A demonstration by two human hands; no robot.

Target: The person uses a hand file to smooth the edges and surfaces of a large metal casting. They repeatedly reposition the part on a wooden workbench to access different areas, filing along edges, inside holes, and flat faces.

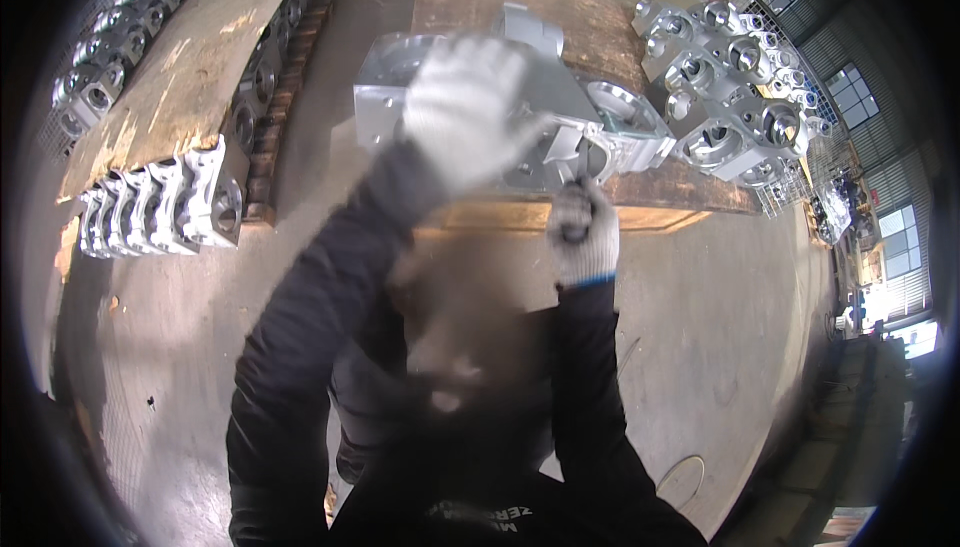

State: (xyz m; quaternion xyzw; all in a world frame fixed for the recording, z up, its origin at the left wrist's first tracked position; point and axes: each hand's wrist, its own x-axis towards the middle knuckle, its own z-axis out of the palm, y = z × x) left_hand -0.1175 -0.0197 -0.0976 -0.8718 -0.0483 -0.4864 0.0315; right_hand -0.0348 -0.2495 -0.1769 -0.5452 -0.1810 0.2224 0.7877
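A large silver metal casting with round bores lies at the near edge of the wooden worktable. My left hand, in a white glove, is over the casting's left part, its fingers stretched out and smeared by motion. Whether it touches the metal I cannot tell. My right hand, in a white knit glove with a blue cuff, is closed around a slim, dark-handled tool. The tool points up at a round bore near the casting's front corner; its exact kind is unclear.
Several similar silver castings crowd the table's right side. At left, more castings stand in a row under a worn plywood sheet, on a wooden pallet. Concrete floor lies around me, with a thin loop on it.
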